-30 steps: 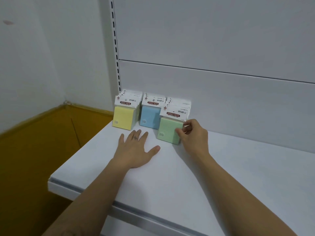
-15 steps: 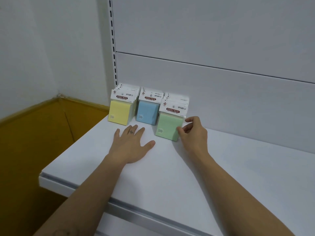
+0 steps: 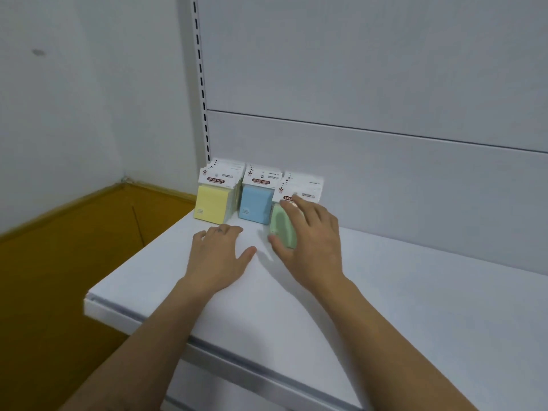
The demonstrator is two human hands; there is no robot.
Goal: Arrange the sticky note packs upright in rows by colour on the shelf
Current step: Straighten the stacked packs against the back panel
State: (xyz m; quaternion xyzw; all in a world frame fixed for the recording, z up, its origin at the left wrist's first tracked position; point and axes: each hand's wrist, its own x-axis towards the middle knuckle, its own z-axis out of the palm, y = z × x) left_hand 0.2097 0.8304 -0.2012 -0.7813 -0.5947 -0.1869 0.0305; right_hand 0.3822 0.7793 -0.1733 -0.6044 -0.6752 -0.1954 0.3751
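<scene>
While the right hand (image 3: 308, 238) spreads over the front green pack (image 3: 281, 226), its thumb sits at the pack's lower left corner and its fingers (image 3: 292, 204) curve over the top edge onto the white header card, so from where I stand it holds that pack between thumb and fingers, though the blur there hides the exact contact. Under the palm the pack stands on the shelf (image 3: 415, 292), leaning a little rather than quite upright, at the head of the green row (image 3: 305, 185), whose other white header cards show just behind the fingertips, running back toward the back panel (image 3: 385, 173). Just beside the grip, on the thumb's side, the blue row (image 3: 256, 204) stands upright with its "STICKY NOTE" label facing out, and touching its far side is the yellow row (image 3: 212, 204), also upright and facing the same way. Nearer to the person than those two rows, and a little apart from the gripping thumb, the left hand (image 3: 218, 256) lies palm down on the shelf, fingers relaxed and holding nothing, its fingertips stopping short of the yellow and blue fronts. Beyond the yellow row a slotted upright (image 3: 201, 84) climbs the pale wall (image 3: 74, 99), and off the shelf's end lies an ochre surface (image 3: 59, 262).
</scene>
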